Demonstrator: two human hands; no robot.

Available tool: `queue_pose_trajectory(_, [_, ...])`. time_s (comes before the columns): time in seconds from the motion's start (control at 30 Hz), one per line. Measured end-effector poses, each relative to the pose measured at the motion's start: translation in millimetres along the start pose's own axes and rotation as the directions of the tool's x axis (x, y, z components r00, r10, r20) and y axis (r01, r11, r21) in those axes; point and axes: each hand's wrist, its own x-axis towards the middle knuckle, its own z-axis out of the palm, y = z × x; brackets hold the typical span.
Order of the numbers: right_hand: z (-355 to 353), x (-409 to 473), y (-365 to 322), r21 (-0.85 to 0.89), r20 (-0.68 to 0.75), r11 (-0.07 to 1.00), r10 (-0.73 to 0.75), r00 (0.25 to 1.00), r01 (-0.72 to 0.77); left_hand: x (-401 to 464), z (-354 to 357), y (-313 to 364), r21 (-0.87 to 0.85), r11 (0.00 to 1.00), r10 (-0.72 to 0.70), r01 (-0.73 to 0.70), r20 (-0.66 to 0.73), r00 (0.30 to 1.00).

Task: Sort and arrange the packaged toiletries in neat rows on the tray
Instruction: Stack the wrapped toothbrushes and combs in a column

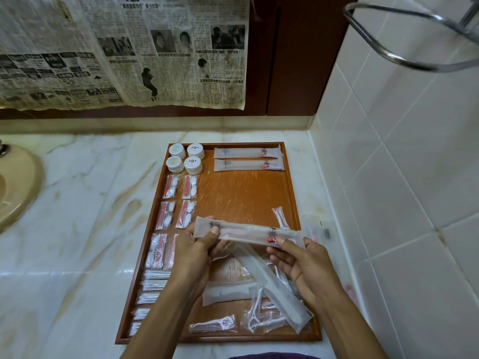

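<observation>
Currently a sachet (247,233) is pinched at both ends by left hand (197,244) and right hand (298,257), long axis crosswise, parallel to two sachets (247,159) ahead on the tray (243,193)

Tray (290,177) on the counter (90,203), sink (15,187) at left.
Round packets (185,158) lie far left in it, two long packets (247,158) to their right.

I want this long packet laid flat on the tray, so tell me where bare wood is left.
The open patch is mid-tray, bordered by the two long packets at the back, the cotton-pad packs on the left and the held packet in front. The near right end is crowded: floss picks and long packets overlap there.
</observation>
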Motion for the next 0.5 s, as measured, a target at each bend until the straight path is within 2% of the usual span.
queue_pose_trajectory(0.1, [1, 1, 2, 0.016, -0.018, 1.0, -0.007, 1.0, 0.008, -1, -2, -2, 0.01, 1.0, -0.005, 0.005, 0.026, 1.0])
queue_pose_trajectory(0.23, [4, 1, 7, 0.066, -0.018, 0.994, -0.09, 0.996, 0.091, -5, 1, -7, 0.041, 0.999, -0.028, 0.025, 0.07, 0.997])
queue_pose_trajectory(0.37, [5, 3, 9, 0.117, -0.099, 0.983, -0.129, 0.987, 0.141, -9, 6, -14, 0.023, 0.997, -0.069, 0.068, 0.09, 0.994])
queue_pose_trajectory(0.5, [3, 2, 8, 0.073, -0.151, 0.986, -0.137, 0.979, 0.149, -8, 9, -12, 0.024, 0.998, -0.065, 0.063, 0.102, 0.993])
